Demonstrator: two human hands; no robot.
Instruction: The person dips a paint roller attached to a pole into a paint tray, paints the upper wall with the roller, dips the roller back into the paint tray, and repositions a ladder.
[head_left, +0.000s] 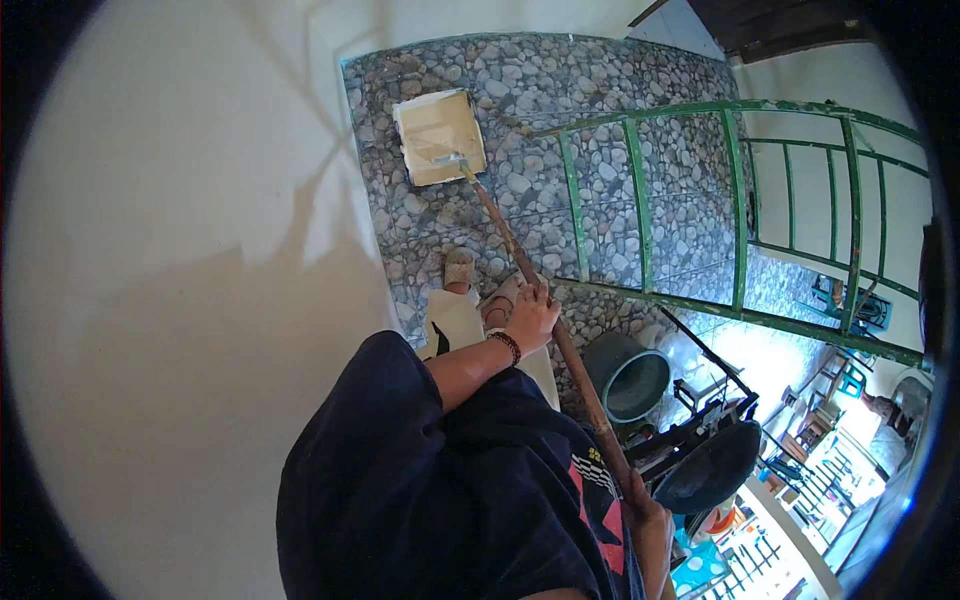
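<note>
A long wooden pole (504, 231) runs diagonally in front of my body. My left hand (534, 319), with a beaded bracelet at the wrist, grips it around the middle. Lower on the shaft, near my right side, my right hand (646, 511) is closed around it. At the far end a paint roller (450, 159) rests in a paint-smeared tray (441, 136) holding cream-coloured paint. The tray lies on the pebble-patterned floor, beyond my slippered feet.
A cream wall (187, 300) rises on the left. At right leans a green metal ladder (639, 202). Below it stand a grey-green bucket (637, 382) and a dark round-seated piece of equipment (709, 469). Cluttered furniture and a bright window grille (832, 480) lie farther right.
</note>
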